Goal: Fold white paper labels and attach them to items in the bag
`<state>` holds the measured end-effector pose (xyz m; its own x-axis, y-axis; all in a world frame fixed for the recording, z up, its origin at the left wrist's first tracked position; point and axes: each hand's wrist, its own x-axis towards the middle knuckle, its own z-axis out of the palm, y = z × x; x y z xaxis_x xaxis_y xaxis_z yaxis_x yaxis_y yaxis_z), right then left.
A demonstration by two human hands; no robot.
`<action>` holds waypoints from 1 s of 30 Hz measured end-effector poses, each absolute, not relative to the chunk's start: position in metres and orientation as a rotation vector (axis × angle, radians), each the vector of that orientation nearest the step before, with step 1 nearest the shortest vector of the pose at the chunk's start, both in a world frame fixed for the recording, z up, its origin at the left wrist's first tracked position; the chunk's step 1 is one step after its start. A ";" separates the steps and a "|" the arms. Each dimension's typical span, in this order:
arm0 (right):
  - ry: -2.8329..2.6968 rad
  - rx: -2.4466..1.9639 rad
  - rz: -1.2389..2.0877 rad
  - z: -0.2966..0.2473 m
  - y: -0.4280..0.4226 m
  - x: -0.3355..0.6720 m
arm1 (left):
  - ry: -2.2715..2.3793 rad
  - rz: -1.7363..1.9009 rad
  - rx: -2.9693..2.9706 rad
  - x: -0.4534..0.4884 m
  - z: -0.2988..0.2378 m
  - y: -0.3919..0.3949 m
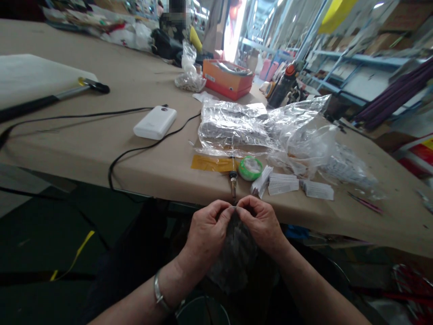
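Note:
My left hand [207,230] and my right hand [260,225] meet just below the table's front edge, fingertips pinched together on the top edge of a dark grey furry piece [237,257] that hangs down between them. A bracelet sits on my left wrist. Right above the hands, a thin dark tool [233,178] with a metal tip lies on the table [101,149], pointing at them. A green tape roll [251,168] and small white label stacks [282,183] lie beside it.
Clear plastic bags [264,126] cover the table's middle right. A white power bank [155,122] with black cables lies to the left, a hammer [81,88] further left. An orange box [228,76], a dark bottle [282,85] and a seated person are at the far end. Pink tweezers [365,203] lie right.

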<state>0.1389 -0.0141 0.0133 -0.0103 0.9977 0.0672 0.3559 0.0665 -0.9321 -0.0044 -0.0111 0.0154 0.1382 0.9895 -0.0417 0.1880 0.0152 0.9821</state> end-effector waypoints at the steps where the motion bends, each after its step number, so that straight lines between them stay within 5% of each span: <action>1: -1.506 -1.420 0.941 0.013 -0.014 0.139 | 1.255 0.989 1.394 -0.004 0.016 -0.011; 30: -1.630 -1.419 0.766 0.013 -0.019 0.142 | 1.218 1.034 1.433 -0.005 0.014 -0.006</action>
